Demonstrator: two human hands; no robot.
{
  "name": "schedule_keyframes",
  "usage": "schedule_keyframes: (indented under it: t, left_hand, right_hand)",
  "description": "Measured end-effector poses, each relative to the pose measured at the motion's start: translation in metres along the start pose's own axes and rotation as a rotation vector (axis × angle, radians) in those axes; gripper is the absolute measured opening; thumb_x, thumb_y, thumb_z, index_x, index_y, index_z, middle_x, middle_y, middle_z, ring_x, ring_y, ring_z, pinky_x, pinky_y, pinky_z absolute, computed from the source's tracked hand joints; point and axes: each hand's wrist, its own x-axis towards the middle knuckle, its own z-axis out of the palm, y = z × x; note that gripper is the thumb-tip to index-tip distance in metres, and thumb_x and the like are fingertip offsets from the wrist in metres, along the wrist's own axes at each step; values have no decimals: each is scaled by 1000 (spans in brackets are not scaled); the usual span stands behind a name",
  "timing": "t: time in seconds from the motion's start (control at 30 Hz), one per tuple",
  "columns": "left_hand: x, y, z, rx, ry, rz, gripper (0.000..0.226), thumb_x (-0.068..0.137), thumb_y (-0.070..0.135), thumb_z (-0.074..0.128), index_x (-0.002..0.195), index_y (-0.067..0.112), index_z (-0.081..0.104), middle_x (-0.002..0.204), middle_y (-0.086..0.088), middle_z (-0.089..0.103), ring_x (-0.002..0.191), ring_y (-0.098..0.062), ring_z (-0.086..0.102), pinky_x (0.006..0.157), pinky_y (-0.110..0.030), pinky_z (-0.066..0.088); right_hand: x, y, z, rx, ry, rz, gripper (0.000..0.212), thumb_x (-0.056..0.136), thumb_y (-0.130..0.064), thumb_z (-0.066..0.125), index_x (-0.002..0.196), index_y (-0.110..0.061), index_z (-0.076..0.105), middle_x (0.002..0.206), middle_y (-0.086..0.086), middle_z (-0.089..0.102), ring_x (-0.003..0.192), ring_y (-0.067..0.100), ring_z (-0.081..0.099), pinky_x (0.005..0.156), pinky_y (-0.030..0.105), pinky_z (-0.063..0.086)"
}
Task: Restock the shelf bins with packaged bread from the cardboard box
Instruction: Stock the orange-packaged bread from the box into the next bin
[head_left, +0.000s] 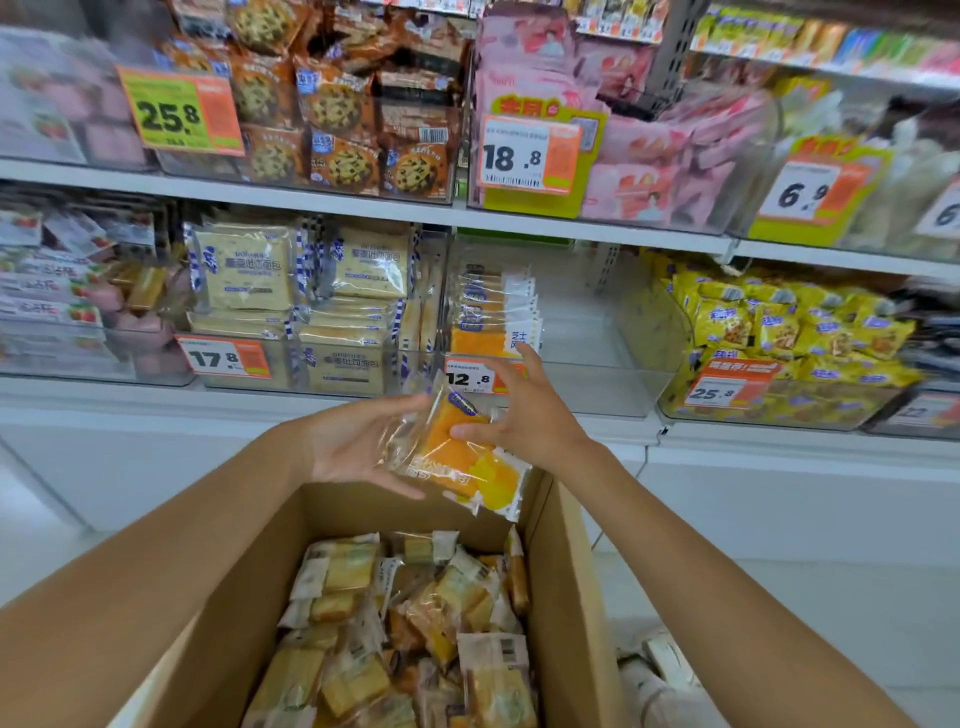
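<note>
An orange-and-yellow bread packet (457, 457) in clear wrap hangs above the far edge of the open cardboard box (218, 597). My left hand (358, 441) lies under its left side with fingers spread. My right hand (519, 415) pinches the packet from the right, thumb on its face. The box holds several more bread packets (415, 623). Straight ahead is a clear shelf bin (597, 384) tagged 12.8, with a short row of matching packets (493, 312) standing at its left end and the remaining space bare.
The neighbouring bin (311, 364) on the left, tagged 17.8, is full of pale toast packs. To the right a curved bin holds yellow snack bags (779, 338). An upper shelf (311, 200) carries cookies and pink packs. The white shelf base (779, 499) stands behind the box.
</note>
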Motion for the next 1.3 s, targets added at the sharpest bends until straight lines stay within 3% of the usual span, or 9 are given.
schedule_keyframes:
  t: [0.17,0.3,0.4,0.53,0.77,0.93,1.07,1.17,1.3]
  left_hand:
    - [11,-2,26,335,253,-42,37,94,53,50,122,29,53,131,8,56,136,-19,43,115,-47,25]
    - [29,12,24,417,192,59,63,85,70,53,133,29,54,131,3,64,130,-17,51,116,-50,28]
    - [51,46,40,694,329,355,42,99,52,41,131,25,48,113,10,61,100,-3,59,87,-21,52]
    - [88,98,49,910,465,652,17,102,38,45,90,29,52,72,9,53,61,4,55,52,-9,38]
    - [145,107,-11,1583,577,397,38,81,60,67,110,38,70,141,9,49,139,-23,26,114,-47,19]
    - [153,86,-23,1723,576,508,54,83,73,51,132,50,53,162,10,16,149,-19,-4,120,-51,0]
    - [156,84,-31,1730,575,544,41,89,66,50,123,48,62,163,12,11,150,-18,-7,121,-51,-5]
    - [155,86,-32,1670,516,506,51,86,68,52,128,41,63,164,13,3,150,-16,-12,122,-53,1]
    - [154,84,-34,1587,453,540,61,86,59,61,142,37,50,164,13,2,149,-13,-16,121,-46,5]
  right_hand:
    - [5,-1,-9,-190,-168,-145,102,70,-70,69,154,-28,26,162,-5,20,147,18,21,117,37,26]
    - [17,12,-35,-84,-236,-66,83,65,-70,75,136,-36,49,133,-12,56,121,11,53,97,30,45]
    - [41,15,-65,-276,30,-158,64,60,-72,75,106,-32,54,100,-10,58,95,14,57,73,29,41]
    - [82,25,-105,-550,366,-259,77,61,-71,75,116,-19,56,105,0,58,98,20,54,83,35,40]
    - [132,71,-58,-305,-87,-36,59,73,-73,64,103,-22,64,103,-1,63,97,19,57,79,32,44]
    - [144,79,-31,66,-38,21,37,98,-58,36,90,-30,59,98,2,60,94,18,56,82,31,41]
    - [153,88,-39,20,78,312,56,102,-47,36,145,-12,32,141,18,39,127,35,43,101,39,38]
    - [150,81,-37,258,-121,375,37,106,-25,36,135,-5,47,117,13,63,100,25,61,77,29,48]
    - [155,78,-37,645,-160,484,22,102,-13,45,120,-8,56,115,10,66,99,26,65,92,44,53]
